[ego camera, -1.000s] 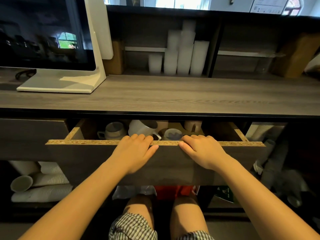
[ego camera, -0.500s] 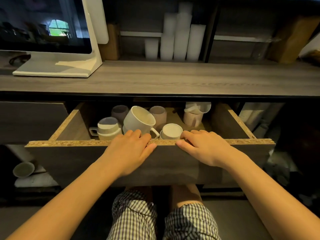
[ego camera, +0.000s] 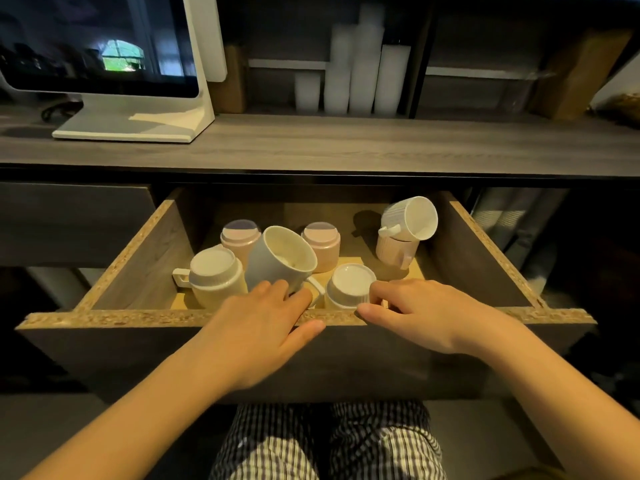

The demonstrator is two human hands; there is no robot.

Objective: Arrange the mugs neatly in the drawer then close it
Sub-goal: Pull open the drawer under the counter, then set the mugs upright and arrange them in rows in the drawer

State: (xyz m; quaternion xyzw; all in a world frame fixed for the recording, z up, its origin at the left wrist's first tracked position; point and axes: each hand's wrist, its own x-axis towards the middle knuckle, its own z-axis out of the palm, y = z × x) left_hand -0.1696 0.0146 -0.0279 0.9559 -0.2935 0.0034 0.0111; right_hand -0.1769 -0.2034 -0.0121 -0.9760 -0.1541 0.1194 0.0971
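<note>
The wooden drawer (ego camera: 138, 318) stands pulled out under the counter. My left hand (ego camera: 263, 323) grips its front edge, fingers hooked inside and thumb on the outer face. My right hand (ego camera: 426, 313) holds the same edge just to the right, fingers curled over it. Several mugs stand inside in disorder. A white mug (ego camera: 214, 271) sits upside down at front left and a large mug (ego camera: 280, 258) leans tilted beside it. Behind are two pink mugs (ego camera: 240, 235) (ego camera: 320, 240). Another white mug (ego camera: 349, 284) is upside down near my right fingers. A ribbed mug (ego camera: 412, 218) lies tipped on an upturned ribbed mug (ego camera: 394, 251).
A white monitor (ego camera: 104, 43) stands on the grey counter (ego camera: 346, 143) at the left. Stacks of white cups (ego camera: 360, 71) fill the shelf behind. More stacked cups (ego camera: 502, 216) sit under the counter right of the drawer. My legs in checked shorts (ego camera: 329, 441) are below the drawer.
The drawer has slid out toward me with both hands on its front edge. More of the mugs inside have come into view.
</note>
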